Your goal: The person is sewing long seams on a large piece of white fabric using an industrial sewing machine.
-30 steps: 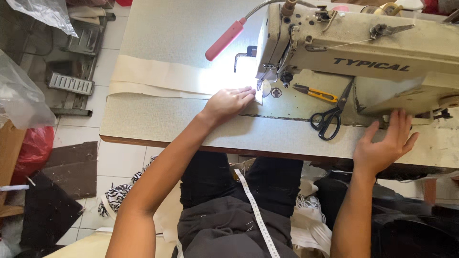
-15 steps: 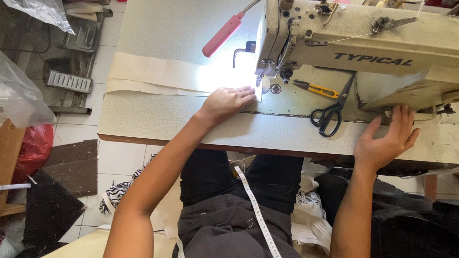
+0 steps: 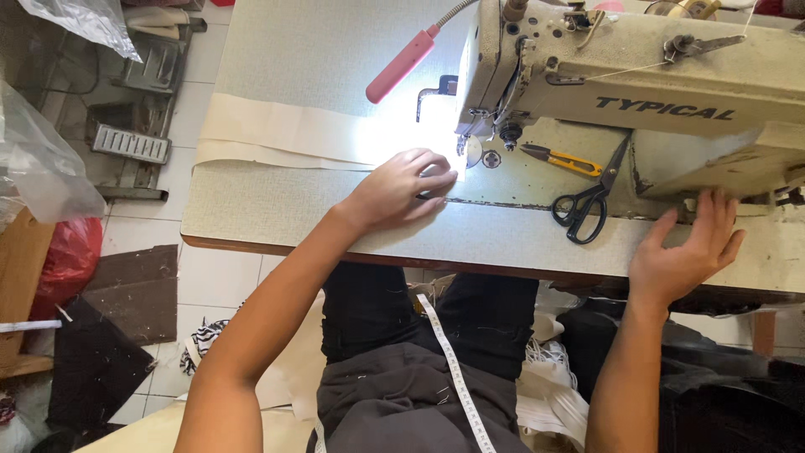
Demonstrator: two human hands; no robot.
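A white measuring tape (image 3: pixel 453 369) is seen draped across a dark-clothed lap at the near edge, with pale cloth scraps heaped on the tiled floor beneath the table. Above it, the near rim of the speckled sewing table (image 3: pixel 277 210) is reached by both bare forearms. The right hand (image 3: pixel 683 252) is laid flat and open on the table's near right side, fingers spread and pointing away, with nothing gripped; its fingertips are set just below the base of the sewing machine (image 3: pixel 637 75). Just to its left, black-handled scissors (image 3: pixel 587 201) are left lying on the machine bed, and a little farther off small yellow-handled snips (image 3: pixel 562 159) are placed. The left hand (image 3: pixel 402 189) is pressed palm down on a strip of cream fabric (image 3: pixel 277 134), fingers loosely curled and not closed around anything, fingertips set just beside the needle area under a bright work light. The strip is stretched from the needle to the table's left edge. Farther back, a pink-handled lamp (image 3: pixel 402 63) on a flexible neck is angled over the cloth, and on the far left floor a metal treadle part and clear plastic bags are seen.
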